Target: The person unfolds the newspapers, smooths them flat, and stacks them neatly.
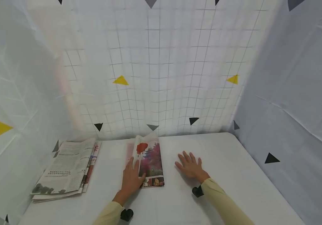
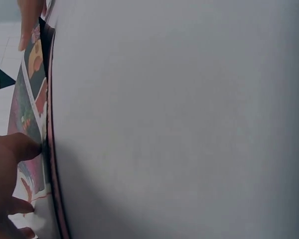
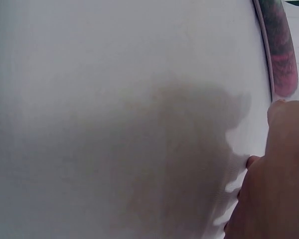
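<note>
A folded newspaper (image 1: 153, 161) with a colourful picture page lies on the white table. My left hand (image 1: 132, 178) rests on its left side, fingers extended toward the far edge and thumb out to the right. In the left wrist view, the thumb and fingertips press on the printed page (image 2: 27, 112) close to its near edge. To the right of the paper, my right hand (image 1: 190, 166) is spread over the bare tabletop with nothing in it. The right wrist view shows this hand (image 3: 279, 184) and its shadow, with a strip of the newspaper (image 3: 280, 50) beyond.
At the left of the table (image 1: 220, 150) lies a stack of folded newspapers (image 1: 65, 168). White sheeting (image 1: 166, 68) with grid lines and black and yellow triangles rises behind the table. More sheeting (image 1: 299, 93) hangs along the right side.
</note>
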`<state>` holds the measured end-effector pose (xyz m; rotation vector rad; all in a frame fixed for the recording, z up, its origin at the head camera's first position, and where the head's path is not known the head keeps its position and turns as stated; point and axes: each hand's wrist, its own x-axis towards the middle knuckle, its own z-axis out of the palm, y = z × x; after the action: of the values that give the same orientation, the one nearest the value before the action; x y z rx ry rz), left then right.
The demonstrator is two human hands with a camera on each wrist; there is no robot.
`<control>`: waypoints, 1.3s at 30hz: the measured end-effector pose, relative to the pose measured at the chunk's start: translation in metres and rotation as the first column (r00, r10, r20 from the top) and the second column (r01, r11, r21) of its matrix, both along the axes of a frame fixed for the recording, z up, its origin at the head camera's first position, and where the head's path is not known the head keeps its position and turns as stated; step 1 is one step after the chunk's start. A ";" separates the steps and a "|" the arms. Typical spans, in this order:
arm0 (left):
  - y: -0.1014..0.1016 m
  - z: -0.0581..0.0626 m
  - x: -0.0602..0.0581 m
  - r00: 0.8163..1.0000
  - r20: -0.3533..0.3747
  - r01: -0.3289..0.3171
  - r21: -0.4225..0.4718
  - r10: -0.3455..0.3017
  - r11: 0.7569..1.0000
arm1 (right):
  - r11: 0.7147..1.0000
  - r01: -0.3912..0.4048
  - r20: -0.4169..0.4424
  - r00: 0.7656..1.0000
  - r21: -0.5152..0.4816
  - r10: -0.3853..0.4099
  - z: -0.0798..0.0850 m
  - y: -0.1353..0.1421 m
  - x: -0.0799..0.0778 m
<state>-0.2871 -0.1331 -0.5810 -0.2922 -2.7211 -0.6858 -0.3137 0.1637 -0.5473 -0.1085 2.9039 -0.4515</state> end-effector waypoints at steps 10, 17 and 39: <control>0.028 -0.002 0.003 0.999 0.039 0.013 0.047 -0.015 0.999 | 1.000 -0.001 0.009 1.000 0.013 0.001 -0.010 0.002 -0.007; 0.038 -0.007 -0.001 0.999 0.044 0.009 0.071 -0.013 0.997 | 1.000 0.004 0.010 1.000 -0.003 -0.004 -0.011 0.002 -0.008; 0.059 0.006 0.005 0.997 0.079 0.002 0.130 -0.013 0.991 | 1.000 -0.007 -0.018 1.000 0.009 0.008 -0.003 -0.001 -0.003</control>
<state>-0.2818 -0.0742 -0.5750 -0.2490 -2.7347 -0.8907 -0.3163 0.1622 -0.5499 -0.1228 2.9219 -0.4382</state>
